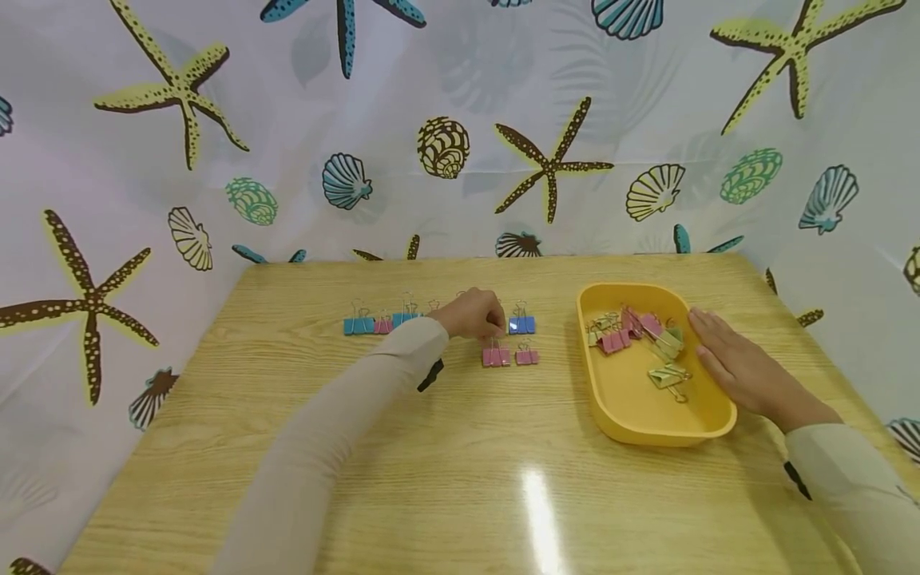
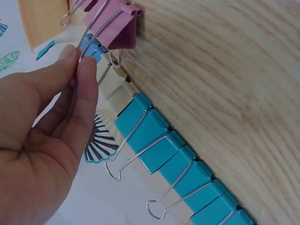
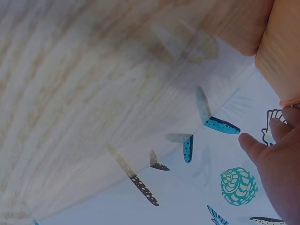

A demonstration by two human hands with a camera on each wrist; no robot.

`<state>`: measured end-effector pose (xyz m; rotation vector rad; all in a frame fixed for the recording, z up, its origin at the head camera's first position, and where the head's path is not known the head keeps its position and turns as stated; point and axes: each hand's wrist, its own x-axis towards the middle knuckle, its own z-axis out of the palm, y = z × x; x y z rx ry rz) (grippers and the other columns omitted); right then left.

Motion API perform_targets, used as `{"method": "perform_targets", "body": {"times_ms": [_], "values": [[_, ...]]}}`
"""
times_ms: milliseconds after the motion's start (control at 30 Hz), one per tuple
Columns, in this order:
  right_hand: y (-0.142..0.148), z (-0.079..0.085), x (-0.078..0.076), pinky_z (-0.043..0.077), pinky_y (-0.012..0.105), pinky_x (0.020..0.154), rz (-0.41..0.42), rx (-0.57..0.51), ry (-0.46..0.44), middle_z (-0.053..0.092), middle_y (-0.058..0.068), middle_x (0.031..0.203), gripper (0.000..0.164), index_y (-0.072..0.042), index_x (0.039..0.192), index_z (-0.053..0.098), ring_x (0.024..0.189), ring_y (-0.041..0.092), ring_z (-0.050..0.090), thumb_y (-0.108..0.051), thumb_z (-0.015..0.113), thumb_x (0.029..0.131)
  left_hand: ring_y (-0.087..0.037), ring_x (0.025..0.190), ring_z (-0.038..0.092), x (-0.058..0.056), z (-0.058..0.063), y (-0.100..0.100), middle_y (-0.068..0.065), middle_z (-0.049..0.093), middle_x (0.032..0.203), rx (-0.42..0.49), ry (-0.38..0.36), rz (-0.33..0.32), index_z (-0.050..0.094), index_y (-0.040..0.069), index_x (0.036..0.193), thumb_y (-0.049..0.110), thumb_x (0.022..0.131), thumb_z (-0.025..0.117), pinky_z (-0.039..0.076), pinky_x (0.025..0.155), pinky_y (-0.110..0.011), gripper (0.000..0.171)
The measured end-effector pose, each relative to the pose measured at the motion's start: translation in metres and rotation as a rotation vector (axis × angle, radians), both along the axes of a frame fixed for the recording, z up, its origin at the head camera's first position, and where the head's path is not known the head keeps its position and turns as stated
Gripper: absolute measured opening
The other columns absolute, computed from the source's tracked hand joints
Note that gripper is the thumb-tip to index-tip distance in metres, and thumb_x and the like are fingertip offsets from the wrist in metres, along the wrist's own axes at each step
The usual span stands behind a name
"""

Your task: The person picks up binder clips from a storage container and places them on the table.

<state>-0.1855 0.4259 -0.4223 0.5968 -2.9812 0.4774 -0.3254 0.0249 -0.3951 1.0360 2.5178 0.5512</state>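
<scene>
My left hand [image 1: 474, 313] pinches the wire handle of a pink binder clip [image 1: 496, 357] between thumb and forefinger. In the left wrist view, the pink binder clip [image 2: 117, 23] hangs from the fingertips of the left hand [image 2: 51, 122]. To its right lies a smaller pink clip [image 1: 527, 357]. Behind them runs a row of binder clips, with a teal clip [image 1: 358, 326] at the left and a blue clip [image 1: 521, 325] at the right. My right hand [image 1: 743, 367] rests with straight fingers on the right rim of a yellow bin [image 1: 600, 403].
Inside the bin are several pink clips [image 1: 615, 342] and yellow-green clips [image 1: 668, 375]. The wooden table [image 1: 431, 479] ends at a patterned cloth [image 1: 402, 96] behind and at both sides.
</scene>
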Motion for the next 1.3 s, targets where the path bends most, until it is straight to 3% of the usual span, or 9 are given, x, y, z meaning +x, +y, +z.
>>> {"method": "perform_targets", "body": {"times_ms": [333, 500, 800, 1300], "values": [[0.0, 0.0, 0.0, -0.002, 0.041, 0.118, 0.01, -0.01, 0.006, 0.011, 0.023, 0.157, 0.055, -0.002, 0.153, 0.009, 0.146, 0.039, 0.004, -0.02, 0.031, 0.106, -0.01, 0.063, 0.058, -0.003, -0.006, 0.004, -0.004, 0.07, 0.079, 0.03, 0.035, -0.004, 0.076, 0.006, 0.09, 0.013, 0.092, 0.066, 0.049, 0.064, -0.023, 0.012], [0.0, -0.001, 0.0, -0.001, 0.04, 0.118, 0.017, -0.018, 0.018, 0.012, 0.024, 0.157, 0.055, -0.002, 0.153, 0.01, 0.145, 0.039, 0.006, -0.019, 0.032, 0.106, -0.01, 0.066, 0.059, -0.004, -0.007, 0.008, -0.002, 0.07, 0.081, 0.031, 0.047, -0.003, 0.076, 0.007, 0.092, 0.012, 0.092, 0.065, 0.049, 0.067, -0.024, 0.012], [0.0, 0.001, 0.001, 0.002, 0.046, 0.117, 0.004, -0.025, 0.007, 0.012, 0.023, 0.157, 0.055, -0.003, 0.153, 0.009, 0.146, 0.037, 0.004, -0.02, 0.032, 0.106, -0.011, 0.067, 0.065, -0.007, -0.012, 0.009, -0.001, 0.07, 0.08, 0.047, 0.008, 0.021, 0.075, 0.008, 0.093, 0.015, 0.092, 0.066, 0.051, 0.066, -0.023, 0.011], [-0.002, 0.001, 0.002, -0.001, 0.042, 0.118, 0.002, -0.033, -0.002, 0.011, 0.022, 0.158, 0.055, -0.003, 0.153, 0.009, 0.146, 0.038, 0.004, -0.021, 0.032, 0.106, -0.015, 0.072, 0.065, -0.001, -0.009, 0.005, -0.004, 0.07, 0.086, 0.075, -0.035, 0.038, 0.074, 0.006, 0.097, 0.015, 0.091, 0.067, 0.051, 0.066, -0.024, 0.013]]}}
